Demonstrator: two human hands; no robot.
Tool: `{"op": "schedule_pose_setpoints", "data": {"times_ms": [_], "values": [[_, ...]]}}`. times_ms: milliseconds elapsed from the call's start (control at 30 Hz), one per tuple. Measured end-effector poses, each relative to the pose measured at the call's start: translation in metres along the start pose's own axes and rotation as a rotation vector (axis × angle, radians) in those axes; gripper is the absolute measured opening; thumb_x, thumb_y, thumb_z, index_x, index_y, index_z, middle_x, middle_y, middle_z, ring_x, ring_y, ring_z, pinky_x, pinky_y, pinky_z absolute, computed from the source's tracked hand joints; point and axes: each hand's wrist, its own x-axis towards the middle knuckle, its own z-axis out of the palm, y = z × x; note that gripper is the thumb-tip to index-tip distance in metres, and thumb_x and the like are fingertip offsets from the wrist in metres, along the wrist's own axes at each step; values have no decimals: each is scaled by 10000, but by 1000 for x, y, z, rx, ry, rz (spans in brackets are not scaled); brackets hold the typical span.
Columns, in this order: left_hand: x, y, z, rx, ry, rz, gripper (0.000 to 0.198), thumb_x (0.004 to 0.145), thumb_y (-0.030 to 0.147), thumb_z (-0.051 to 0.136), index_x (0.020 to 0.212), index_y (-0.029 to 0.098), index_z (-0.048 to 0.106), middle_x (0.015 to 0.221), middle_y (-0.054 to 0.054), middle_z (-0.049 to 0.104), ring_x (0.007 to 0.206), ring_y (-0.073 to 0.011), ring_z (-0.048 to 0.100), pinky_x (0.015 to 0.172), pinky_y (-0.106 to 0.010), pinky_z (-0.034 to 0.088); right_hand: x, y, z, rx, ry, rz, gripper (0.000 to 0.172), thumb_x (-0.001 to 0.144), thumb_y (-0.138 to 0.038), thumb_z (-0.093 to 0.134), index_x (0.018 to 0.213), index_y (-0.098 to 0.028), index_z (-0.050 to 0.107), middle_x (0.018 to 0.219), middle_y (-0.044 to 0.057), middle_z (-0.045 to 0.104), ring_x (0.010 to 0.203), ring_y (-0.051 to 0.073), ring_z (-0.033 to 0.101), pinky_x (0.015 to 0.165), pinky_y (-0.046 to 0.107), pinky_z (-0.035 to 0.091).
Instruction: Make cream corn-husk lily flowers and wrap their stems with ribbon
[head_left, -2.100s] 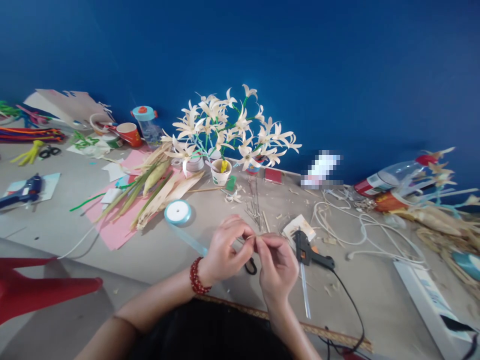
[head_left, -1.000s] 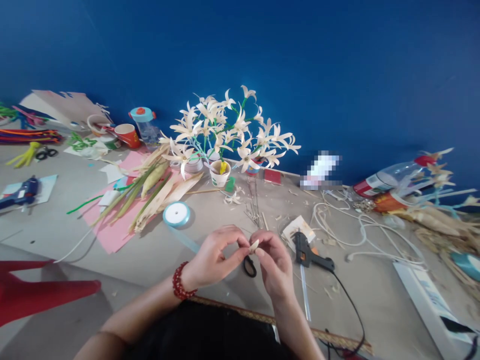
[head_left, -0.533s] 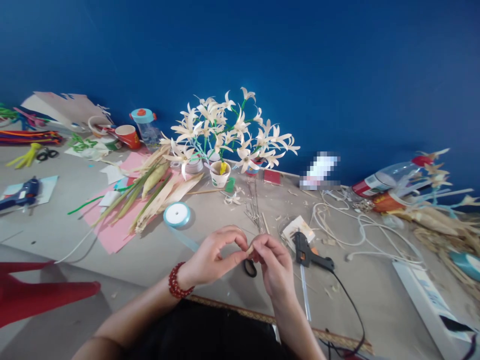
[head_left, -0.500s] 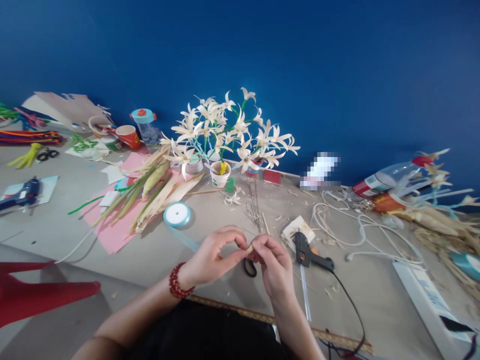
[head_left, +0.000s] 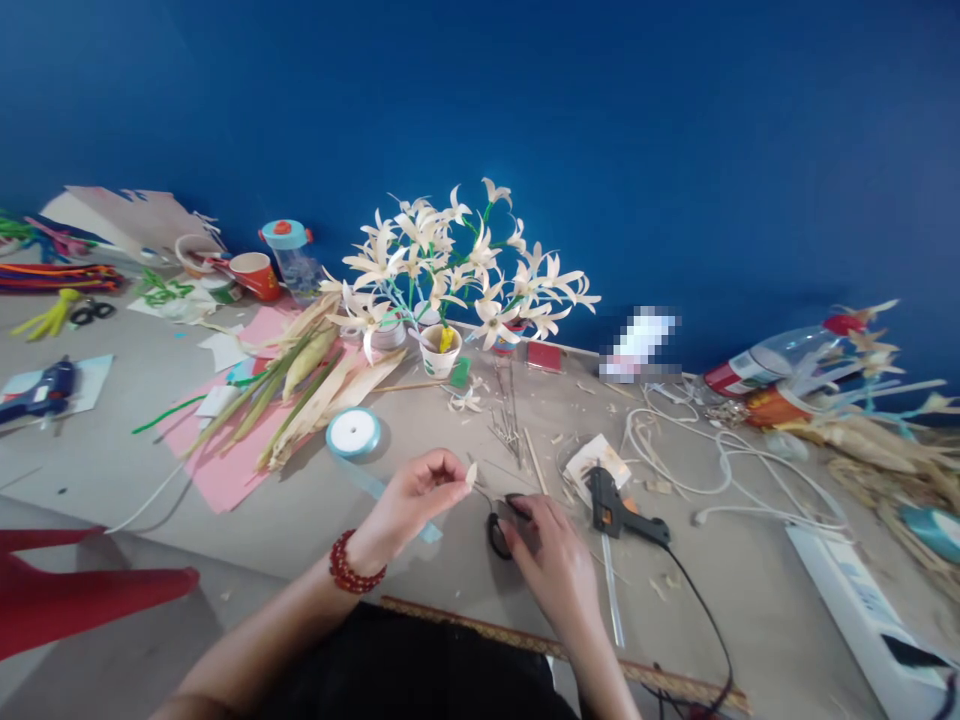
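Note:
A small pale petal-shaped piece of husk (head_left: 471,474) is pinched between the thumb and fingertips of my left hand (head_left: 420,500), above the table. Black-handled scissors (head_left: 497,538) lie on the table under my right hand (head_left: 553,560), whose thumb and fingers are closed around the handles. The hand hides part of them. Behind my hands, pale husk flowers (head_left: 427,230) on green stems stand in a paper cup (head_left: 439,355). A roll of light blue ribbon (head_left: 354,432) lies to the left, its loose end running under my left wrist.
To the right of my right hand lies a black glue gun (head_left: 619,510) with its cord. White cable (head_left: 720,450) loops further right. Corn husks (head_left: 322,380) rest on pink paper (head_left: 217,475) at left. Thin sticks (head_left: 510,430) and scraps lie mid-table.
My hands have parted. My left hand has kept the husk piece and moved slightly left; my right hand has let go of it and come down onto the scissors' handles.

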Motion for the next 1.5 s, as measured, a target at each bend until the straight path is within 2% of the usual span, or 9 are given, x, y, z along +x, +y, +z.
{"op": "schedule_pose_setpoints", "data": {"times_ms": [133, 400, 500, 633, 700, 800, 1033, 1267, 1500], "values": [[4, -3, -5, -5, 34, -15, 160, 849, 296, 654, 820, 160, 575, 763, 16, 533, 739, -112, 478, 699, -234, 376, -9, 5, 3, -202, -60, 49, 280, 878, -304, 598, 1137, -198, 583, 1121, 105, 651, 983, 289, 648, 764, 372, 523], [7, -4, -14, 35, 114, -10, 157, 825, 292, 664, 798, 161, 582, 743, 14, 553, 723, -124, 486, 692, -255, 370, 2, 2, -6, -214, -158, 107, 113, 850, -226, 574, 949, -209, 625, 963, 63, 696, 783, 227, 685, 596, 284, 462], [7, -8, -20, 14, 158, 28, 147, 827, 280, 666, 780, 163, 591, 739, 14, 558, 737, -126, 499, 722, -256, 386, 1, 14, -10, -57, -180, 166, 144, 867, -324, 576, 927, -205, 631, 791, 47, 686, 661, 213, 648, 578, 291, 451], [10, -13, -26, -57, 206, 62, 116, 831, 258, 671, 785, 166, 616, 772, 5, 583, 766, -127, 514, 759, -247, 404, -5, 27, -10, 430, -226, 258, 250, 900, -440, 529, 955, -203, 586, 719, 38, 664, 619, 190, 614, 532, 268, 477], [11, -14, -23, -87, 197, 77, 107, 835, 245, 671, 785, 166, 619, 782, 2, 586, 774, -126, 513, 764, -241, 404, -8, 25, -8, 662, -214, 274, 301, 887, -494, 541, 964, -204, 561, 761, 48, 664, 625, 178, 603, 497, 249, 487], [12, -12, -13, -128, 133, 84, 110, 844, 231, 668, 781, 168, 603, 782, 3, 567, 773, -123, 505, 753, -236, 396, -9, 11, -3, 809, -183, 274, 353, 836, -545, 606, 906, -206, 539, 713, 27, 628, 557, 147, 539, 435, 220, 450], [10, -4, 9, -182, 11, 110, 110, 871, 219, 645, 805, 173, 570, 795, 5, 532, 761, -119, 483, 725, -244, 372, -6, -15, -1, 642, -121, 152, 283, 789, -447, 687, 786, -199, 550, 630, -14, 562, 523, 119, 498, 500, 220, 432], [11, -2, 12, -60, -4, 230, 118, 884, 225, 641, 796, 165, 588, 848, -19, 540, 810, -134, 486, 748, -257, 373, -7, -21, -7, 473, -45, 116, 213, 745, -330, 715, 764, -201, 547, 620, -42, 541, 472, 101, 491, 459, 188, 408], [11, -6, 11, -2, -12, 311, 97, 875, 229, 654, 813, 173, 606, 867, -40, 574, 879, -168, 530, 826, -291, 402, -9, -22, -9, 374, -57, 57, 193, 756, -320, 718, 779, -206, 564, 583, -50, 546, 475, 115, 518, 477, 195, 408]]}}
